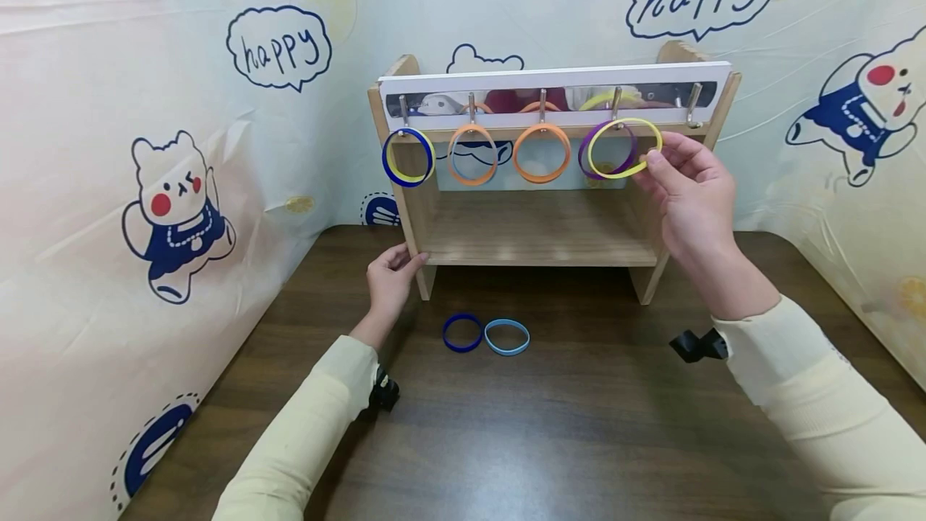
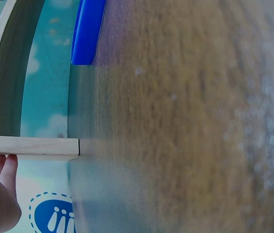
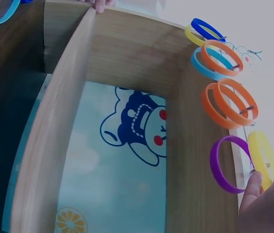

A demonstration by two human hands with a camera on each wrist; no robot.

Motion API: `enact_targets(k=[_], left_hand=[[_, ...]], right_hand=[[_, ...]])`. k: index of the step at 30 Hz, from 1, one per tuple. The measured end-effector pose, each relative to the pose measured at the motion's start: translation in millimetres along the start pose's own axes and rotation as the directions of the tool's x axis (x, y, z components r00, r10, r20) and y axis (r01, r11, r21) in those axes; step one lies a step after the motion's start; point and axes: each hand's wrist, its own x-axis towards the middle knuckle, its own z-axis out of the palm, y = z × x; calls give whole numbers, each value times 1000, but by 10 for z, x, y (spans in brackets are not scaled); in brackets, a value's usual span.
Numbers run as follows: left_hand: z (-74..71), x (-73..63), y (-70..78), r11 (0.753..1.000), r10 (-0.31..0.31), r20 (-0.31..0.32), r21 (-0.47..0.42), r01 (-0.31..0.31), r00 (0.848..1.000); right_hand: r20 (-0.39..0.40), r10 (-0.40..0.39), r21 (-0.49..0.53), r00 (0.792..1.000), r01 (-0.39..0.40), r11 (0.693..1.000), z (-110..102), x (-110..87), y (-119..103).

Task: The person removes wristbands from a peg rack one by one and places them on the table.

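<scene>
- Site: wooden rack (image 1: 535,223) on a dark table (image 1: 550,424), five hooks along its top rail.
- Right hand (image 1: 694,191): thumb and fingers pinched the yellow band (image 3: 263,153) by its right edge.
- Yellow band: held up at the fourth hook (image 1: 616,103) from the left, overlapping the purple band (image 3: 215,162) in the head view. Could not tell whether the hook tip was through it.
- Left hand (image 1: 391,284): thumb at the front edge, fingers against the outer face of the left side panel (image 1: 414,215), gripping it low down; probably a steadying hold.
- Other hooks: blue-and-yellow pair (image 1: 386,157) on the first, orange-and-light-blue pair (image 1: 473,182) on the second, two orange bands (image 1: 541,180) on the third. Fifth hook (image 1: 693,103) bare.
- On the table before the rack: dark blue band (image 1: 461,350) and light blue band (image 1: 508,353), side by side.
- Step, as I judged it: pairing yellow with purple on hook four.
- Next move seemed to call for seating the yellow loop behind the upturned tip, then loosening the pinch without dragging purple off.
</scene>
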Motion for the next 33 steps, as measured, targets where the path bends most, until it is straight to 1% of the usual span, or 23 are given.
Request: enact_targets(k=[5, 9, 11, 14, 16, 18, 22, 26, 28, 33], left_hand=[[-3, 7, -10, 1000, -7, 1, 9, 7, 1000], [-16, 10, -2, 1000, -26, 12, 12, 26, 1000], [-17, -34, 104, 999, -29, 22, 21, 28, 999], [-20, -34, 113, 1000, -29, 27, 14, 28, 999], [-14, -31, 108, 1000, -21, 18, 23, 21, 1000], [-13, 12, 7, 1000, -14, 8, 14, 14, 1000], [-7, 5, 5, 1000, 2, -1, 12, -2, 1000], [-4, 1, 5, 1000, 3, -8, 7, -3, 1000], [-1, 0, 7, 1000, 3, -8, 8, -3, 1000], [5, -4, 15, 1000, 12, -9, 8, -12, 1000]], right_hand=[[2, -10, 20, 1000, 10, 1000, 21, -8, -38], [10, 6, 10, 1000, -7, 1000, 28, -34, -72], [15, 27, -16, 1000, -26, 1000, 26, -55, -87], [36, 30, -37, 999, -29, 999, 21, -104, -78], [56, 29, -36, 998, -27, 999, 14, -141, -56], [73, 27, -32, 997, -25, 999, 4, -180, -31], [104, 47, -65, 994, -40, 997, -36, -260, 14], [139, 64, -105, 988, -50, 993, -69, -347, 77], [156, 82, -111, 984, -65, 992, -89, -385, 113], [166, 143, -153, 976, -118, 981, -160, -467, 216]])
